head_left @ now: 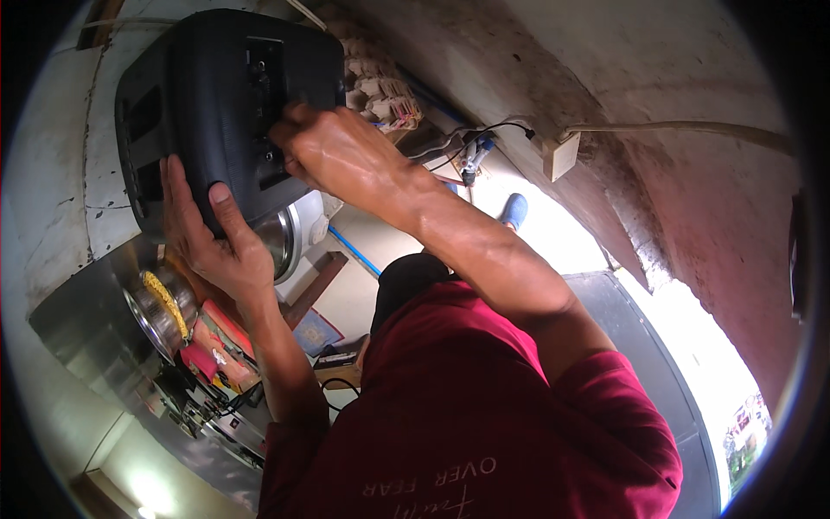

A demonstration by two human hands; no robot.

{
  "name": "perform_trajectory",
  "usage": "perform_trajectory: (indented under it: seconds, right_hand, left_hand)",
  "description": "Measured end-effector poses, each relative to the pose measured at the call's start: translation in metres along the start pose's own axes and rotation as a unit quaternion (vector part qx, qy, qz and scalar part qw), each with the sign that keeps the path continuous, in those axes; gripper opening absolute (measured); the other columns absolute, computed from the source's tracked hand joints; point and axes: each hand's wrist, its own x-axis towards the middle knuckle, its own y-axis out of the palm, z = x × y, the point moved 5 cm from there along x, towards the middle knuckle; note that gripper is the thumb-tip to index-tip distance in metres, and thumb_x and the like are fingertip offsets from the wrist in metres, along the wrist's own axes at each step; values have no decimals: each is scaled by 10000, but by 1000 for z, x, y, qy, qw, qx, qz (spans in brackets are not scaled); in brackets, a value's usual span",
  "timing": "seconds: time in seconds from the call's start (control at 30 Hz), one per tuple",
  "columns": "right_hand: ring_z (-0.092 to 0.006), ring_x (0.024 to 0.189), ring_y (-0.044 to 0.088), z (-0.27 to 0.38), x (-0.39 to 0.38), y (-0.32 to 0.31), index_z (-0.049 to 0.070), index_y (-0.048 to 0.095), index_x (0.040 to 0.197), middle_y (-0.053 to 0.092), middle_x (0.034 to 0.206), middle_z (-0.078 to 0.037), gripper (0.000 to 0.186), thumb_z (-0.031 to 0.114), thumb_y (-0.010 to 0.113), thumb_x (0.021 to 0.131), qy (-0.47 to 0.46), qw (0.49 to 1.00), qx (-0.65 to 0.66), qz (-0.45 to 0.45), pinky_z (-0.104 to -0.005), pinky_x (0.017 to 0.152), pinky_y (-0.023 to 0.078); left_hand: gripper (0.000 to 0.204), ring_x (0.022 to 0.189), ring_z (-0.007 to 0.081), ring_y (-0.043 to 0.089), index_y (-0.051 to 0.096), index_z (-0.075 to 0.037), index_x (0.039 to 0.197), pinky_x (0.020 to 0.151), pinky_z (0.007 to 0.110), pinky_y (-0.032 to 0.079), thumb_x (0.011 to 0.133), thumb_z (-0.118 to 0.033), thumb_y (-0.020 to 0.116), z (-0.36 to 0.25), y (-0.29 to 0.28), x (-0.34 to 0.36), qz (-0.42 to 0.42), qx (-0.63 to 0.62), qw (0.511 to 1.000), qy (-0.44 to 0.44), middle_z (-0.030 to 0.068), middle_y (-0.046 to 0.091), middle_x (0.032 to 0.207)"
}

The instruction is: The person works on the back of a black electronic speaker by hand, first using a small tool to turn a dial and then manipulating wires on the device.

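A bulky black case (207,95) with rounded edges, like a speaker cabinet, fills the upper left. Its facing side has a narrow recessed panel (264,73) with small round fittings. My left hand (216,246) cradles the case's lower corner, the long fingers flat along one face and the thumb pressed on another. At the panel's lower part, the curled fingers of my right hand (333,147) are drawn together. They cover part of the recess, and whatever they pinch is hidden.
Bumpy pale trays (380,91) are stacked behind the case. A white socket box (560,156) with cables is fixed to the right wall. Below left are a metal bowl (147,320) and red items (225,333). A blue shoe (515,210) is on the floor.
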Motion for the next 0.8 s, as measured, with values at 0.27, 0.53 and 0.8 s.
perform_trajectory:
  seconds: [0.27, 0.53, 0.8]
  right_hand:
    - [-430, 893, 771, 1, 0, -1, 7, 752, 1153, 710, 1144, -202, 237, 103, 751, 937, -3, 1000, -3, 4, -513, 792, 641]
    - [-425, 886, 768, 2, 1, -1, -1, 742, 1120, 699, 1125, -195, 209, 96, 753, 936, -1, 1000, 13, -1, -511, 799, 639]
    - [-428, 907, 740, -4, -4, 2, 5, 712, 1057, 683, 1063, -178, 152, 59, 757, 921, 6, 997, 65, -36, -515, 793, 609]
  left_hand:
    - [535, 1414, 439, 616, 609, 30, 1548, 1195, 496, 448, 1141, -317, 597, 0, -1, -1, 3, -10, 1000, -10, 264, 641, 1542]
    - [530, 1411, 436, 619, 609, 26, 1550, 1192, 493, 453, 1140, -310, 603, -1, -1, 0, 7, -6, 1000, -12, 267, 643, 1537]
    - [529, 1417, 423, 616, 612, 31, 1545, 1199, 483, 453, 1137, -307, 614, 2, -1, -2, 3, -20, 1000, -14, 265, 644, 1536]
